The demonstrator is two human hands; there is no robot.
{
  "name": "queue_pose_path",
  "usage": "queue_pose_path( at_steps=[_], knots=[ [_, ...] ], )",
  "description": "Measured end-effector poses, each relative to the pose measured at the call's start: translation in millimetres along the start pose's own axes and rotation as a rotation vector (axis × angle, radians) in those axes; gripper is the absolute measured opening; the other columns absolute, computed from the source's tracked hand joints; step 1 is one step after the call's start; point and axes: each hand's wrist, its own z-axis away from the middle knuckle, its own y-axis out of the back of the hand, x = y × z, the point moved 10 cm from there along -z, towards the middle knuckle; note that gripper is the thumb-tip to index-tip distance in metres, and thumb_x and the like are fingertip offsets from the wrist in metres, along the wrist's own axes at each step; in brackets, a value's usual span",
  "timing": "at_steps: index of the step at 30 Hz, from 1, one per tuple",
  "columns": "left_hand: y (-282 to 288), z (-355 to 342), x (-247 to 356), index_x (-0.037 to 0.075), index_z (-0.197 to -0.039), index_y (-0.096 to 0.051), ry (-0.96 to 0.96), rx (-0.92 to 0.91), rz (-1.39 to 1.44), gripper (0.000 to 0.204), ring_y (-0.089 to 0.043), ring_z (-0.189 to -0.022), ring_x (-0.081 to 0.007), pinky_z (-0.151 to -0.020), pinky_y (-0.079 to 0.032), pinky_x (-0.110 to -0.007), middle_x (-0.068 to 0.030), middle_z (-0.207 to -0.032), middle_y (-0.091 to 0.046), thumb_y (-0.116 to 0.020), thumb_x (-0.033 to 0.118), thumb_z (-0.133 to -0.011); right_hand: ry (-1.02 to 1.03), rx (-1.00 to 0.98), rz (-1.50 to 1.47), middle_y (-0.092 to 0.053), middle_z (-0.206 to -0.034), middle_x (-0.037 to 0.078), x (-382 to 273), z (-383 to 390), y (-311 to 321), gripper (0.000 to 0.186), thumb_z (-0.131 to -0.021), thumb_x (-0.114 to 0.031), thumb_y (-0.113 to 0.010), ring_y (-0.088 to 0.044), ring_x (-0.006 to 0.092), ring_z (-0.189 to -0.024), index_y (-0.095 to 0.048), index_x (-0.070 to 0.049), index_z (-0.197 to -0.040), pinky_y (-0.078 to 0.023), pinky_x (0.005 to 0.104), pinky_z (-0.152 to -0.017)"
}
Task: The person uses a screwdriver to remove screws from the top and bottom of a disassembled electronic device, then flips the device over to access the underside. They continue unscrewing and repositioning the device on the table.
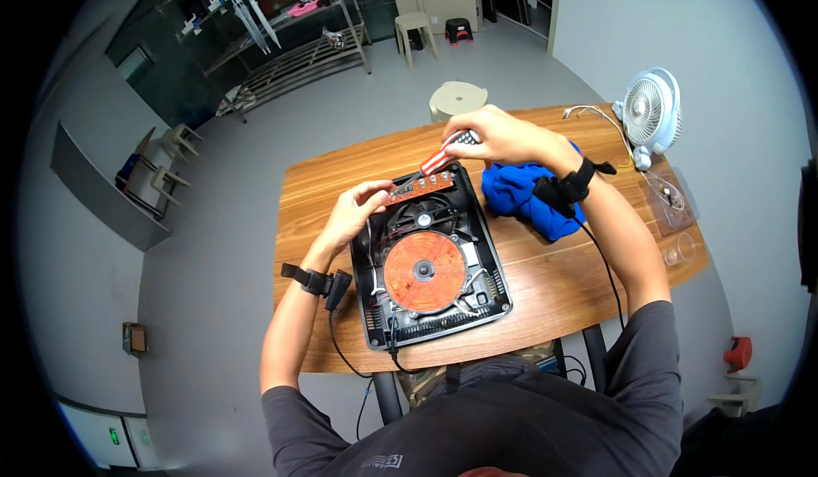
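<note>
An opened induction cooker (503, 308) lies on the table, its round copper coil (405, 285) and black cooling fan (407, 220) exposed. Along its far end sits a narrow brown circuit board (437, 183) with several small buttons. My left hand (351, 213) has its fingertips closed on the left end of this board. From the far right, my right hand (487, 134) grips a screwdriver (436, 163) with a red and white striped, star-patterned handle. The screwdriver slants down and left toward the board, near my left fingertips; whether its tip touches a screw is too small to tell.
A blue cloth (530, 200) lies crumpled right of the cooker. Farther right are a white fan (652, 112), a cable, a clear tray (668, 201) and a clear cup (680, 249). Wrist-strap cables hang from both arms. A stool (457, 98) stands beyond the wooden table (545, 285).
</note>
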Motion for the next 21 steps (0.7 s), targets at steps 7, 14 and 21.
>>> queue_pose_path(
  at_steps=[7, 14, 21],
  knots=[
    [-47, -2, 12, 0.0, -0.131, -0.067, -0.366, -0.13, -0.855, 0.048, -0.053, -0.136, -0.0387, -0.115, -0.041, -0.049, -0.0196, -0.144, -0.06, -0.075, 0.029, -0.093, -0.139, 0.009, 0.334, -0.074, -0.088, 0.02, 26, 6, 43, 0.027, -0.094, -0.025, -0.071, -0.073, 0.0351, -0.083, -0.071, 0.001, -0.099, -0.057, 0.0415, -0.073],
    [-67, -19, -11, 0.004, -0.137, -0.065, -0.259, -0.227, -0.957, 0.05, -0.042, -0.147, -0.0418, -0.123, -0.031, -0.056, -0.0171, -0.157, -0.05, -0.069, 0.036, -0.098, -0.214, -0.092, 0.327, -0.074, -0.089, 0.02, 51, -2, 27, 0.03, -0.092, -0.027, -0.071, -0.072, 0.0373, -0.086, -0.07, 0.001, -0.101, -0.058, 0.0429, -0.076],
    [-70, -17, -6, 0.004, -0.126, -0.072, -0.257, -0.269, -1.048, 0.041, -0.046, -0.144, -0.0388, -0.118, -0.036, -0.06, -0.012, -0.157, -0.052, -0.071, 0.031, -0.096, -0.217, -0.171, 0.321, -0.074, -0.091, 0.019, 65, -12, 16, 0.029, -0.09, -0.025, -0.072, -0.073, 0.0369, -0.088, -0.069, 0.002, -0.1, -0.059, 0.0427, -0.077]
  ],
)
